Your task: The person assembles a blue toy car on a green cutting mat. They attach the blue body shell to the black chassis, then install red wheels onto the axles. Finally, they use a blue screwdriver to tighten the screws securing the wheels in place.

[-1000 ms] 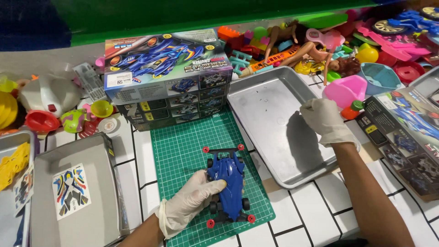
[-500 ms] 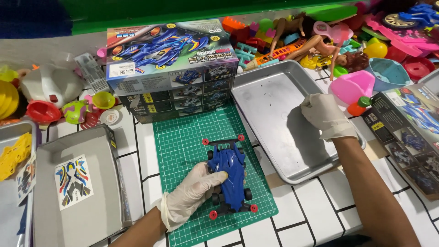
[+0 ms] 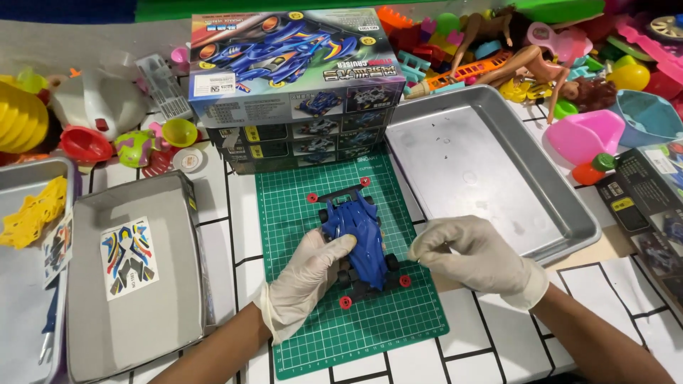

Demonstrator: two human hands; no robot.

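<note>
The fingers of the left hand curl against the left flank of the blue toy racing car, the thumb laid over its bodywork, so they are pressed onto the car rather than spread. The fingers of the right hand are bunched, tips drawn together near the car's right rear side; whether they pinch some small part cannot be told. Both hands wear pale gloves.

The car stands on its wheels in the middle of the green cutting mat, nose pointing away from the person, its red rollers out at the corners. A second ago the right hand rested at the rim of the empty metal tray; it has since come across to the car, so both hands now meet at the model, and the left hand's grip looks unchanged.

Beyond the mat stands a stack of model car boxes. To the left on the table lies an open grey box lid holding a sticker sheet, and loose plastic toys crowd the far edge.
</note>
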